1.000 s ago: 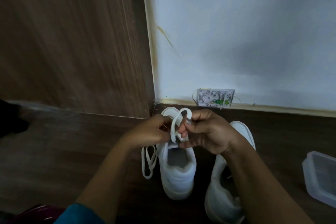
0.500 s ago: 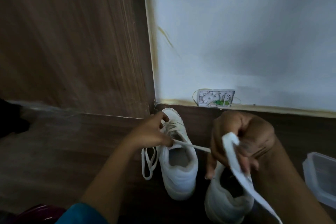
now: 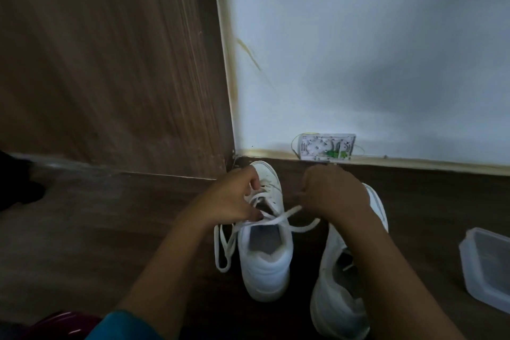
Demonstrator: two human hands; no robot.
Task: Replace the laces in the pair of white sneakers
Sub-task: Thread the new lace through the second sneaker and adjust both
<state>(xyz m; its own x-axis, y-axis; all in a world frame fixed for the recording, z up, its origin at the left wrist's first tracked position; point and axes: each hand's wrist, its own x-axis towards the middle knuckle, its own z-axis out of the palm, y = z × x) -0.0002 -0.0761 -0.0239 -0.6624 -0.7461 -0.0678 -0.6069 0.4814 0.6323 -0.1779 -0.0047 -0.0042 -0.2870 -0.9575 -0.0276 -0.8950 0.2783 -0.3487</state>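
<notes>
Since half a second ago the right hand point(image 3: 331, 196) has dropped low toward the wall point(image 3: 358, 63), and the long strand it held up over the right sneaker point(image 3: 339, 303) no longer hangs toward the camera. It is curled tight, gripping the lace point(image 3: 278, 217) by one end; the left hand point(image 3: 231, 201) pinches the same lace over the opening of the left sneaker point(image 3: 265, 273). Both sneakers stand side by side on the floor point(image 3: 82, 229), toes at the wall's foot, near the wooden panel point(image 3: 110, 63). A loop of lace point(image 3: 217, 248) lies just beside the left sneaker. A clear plastic container point(image 3: 485, 270) sits well apart, rightward.
</notes>
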